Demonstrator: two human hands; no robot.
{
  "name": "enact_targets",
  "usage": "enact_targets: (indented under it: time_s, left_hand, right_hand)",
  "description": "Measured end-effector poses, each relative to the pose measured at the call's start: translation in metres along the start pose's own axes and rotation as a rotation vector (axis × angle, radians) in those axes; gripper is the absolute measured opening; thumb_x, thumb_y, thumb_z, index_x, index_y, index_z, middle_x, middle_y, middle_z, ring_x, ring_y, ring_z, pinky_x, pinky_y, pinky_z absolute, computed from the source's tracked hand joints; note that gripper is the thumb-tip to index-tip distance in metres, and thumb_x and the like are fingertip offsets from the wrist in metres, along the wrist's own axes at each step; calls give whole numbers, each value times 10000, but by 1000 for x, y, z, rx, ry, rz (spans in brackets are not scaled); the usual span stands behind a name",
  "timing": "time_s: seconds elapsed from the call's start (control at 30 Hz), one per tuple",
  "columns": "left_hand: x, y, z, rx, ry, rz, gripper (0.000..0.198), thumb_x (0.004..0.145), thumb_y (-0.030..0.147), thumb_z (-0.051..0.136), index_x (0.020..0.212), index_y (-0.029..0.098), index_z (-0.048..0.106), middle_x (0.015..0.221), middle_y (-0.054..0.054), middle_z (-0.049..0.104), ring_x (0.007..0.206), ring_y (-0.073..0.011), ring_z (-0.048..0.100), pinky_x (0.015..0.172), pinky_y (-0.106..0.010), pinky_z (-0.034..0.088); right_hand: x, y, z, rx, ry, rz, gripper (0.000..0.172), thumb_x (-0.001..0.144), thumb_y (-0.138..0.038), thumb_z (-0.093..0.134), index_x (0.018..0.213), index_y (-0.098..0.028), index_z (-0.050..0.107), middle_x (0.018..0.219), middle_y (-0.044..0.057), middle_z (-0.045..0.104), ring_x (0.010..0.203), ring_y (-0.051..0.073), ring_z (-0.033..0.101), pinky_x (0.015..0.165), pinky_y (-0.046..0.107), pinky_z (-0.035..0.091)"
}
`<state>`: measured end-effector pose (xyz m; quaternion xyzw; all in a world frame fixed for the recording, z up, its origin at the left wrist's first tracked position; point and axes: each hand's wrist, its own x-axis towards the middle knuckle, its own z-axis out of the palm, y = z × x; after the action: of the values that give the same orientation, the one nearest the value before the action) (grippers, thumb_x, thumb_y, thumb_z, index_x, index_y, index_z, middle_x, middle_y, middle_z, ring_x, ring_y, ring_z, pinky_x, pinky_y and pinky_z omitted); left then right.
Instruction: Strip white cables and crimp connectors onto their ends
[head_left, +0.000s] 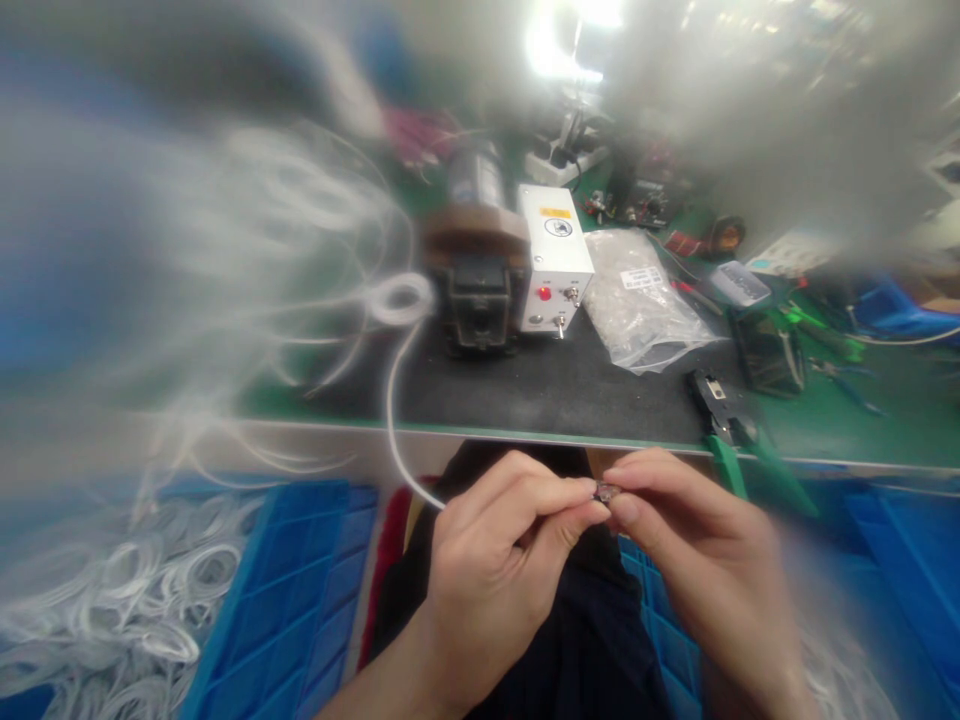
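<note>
My left hand is closed in a pinch round the end of a white cable, which comes down over the table edge and passes behind the fingers. My right hand pinches a small clear connector plug between thumb and forefinger. Both sets of fingertips meet at the plug, above my lap. The cable's tip is hidden by my left fingers. Nearest to my right hand, a crimping tool with green handles lies on the table edge, its handles hanging over.
A dark machine and a white control box with a red light stand on the table. Beside them lies a plastic bag of small clear parts. Coiled white cables lie left; a blue crate below holds more coils.
</note>
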<state>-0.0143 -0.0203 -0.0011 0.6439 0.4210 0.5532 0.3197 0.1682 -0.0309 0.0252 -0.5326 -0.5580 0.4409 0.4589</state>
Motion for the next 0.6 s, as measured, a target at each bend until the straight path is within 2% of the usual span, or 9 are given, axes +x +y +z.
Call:
enact_targets:
  time_s: [0.33, 0.47, 0.6]
  left_hand:
    - [0, 3, 0, 80, 28, 38, 216, 906, 7, 858, 1037, 177, 835, 897, 13, 775, 771, -63, 725, 735, -126, 565]
    - [-3, 2, -2, 97, 25, 45, 255, 918, 8, 844, 1085, 201, 834, 941, 12, 793, 802, -79, 745, 746, -145, 589]
    - [-4, 3, -2, 100, 19, 55, 295, 919, 5, 838, 1121, 221, 831, 954, 20, 799, 808, -84, 754, 749, -149, 608]
  right_hand:
    - [-4, -2, 2, -15, 18, -22, 166, 999, -200, 818, 1085, -341, 834, 1088, -22, 773, 992, 133, 743, 867, 174, 615]
    - [-2, -4, 3, -7, 6, -17, 157, 1002, -194, 811, 1081, -327, 840, 1077, -3, 774, 944, 149, 752, 805, 197, 634]
    - [-3, -5, 2, -14, 2, -10, 156, 1001, -195, 812, 1084, -323, 845, 1098, 15, 776, 953, 170, 757, 821, 237, 641]
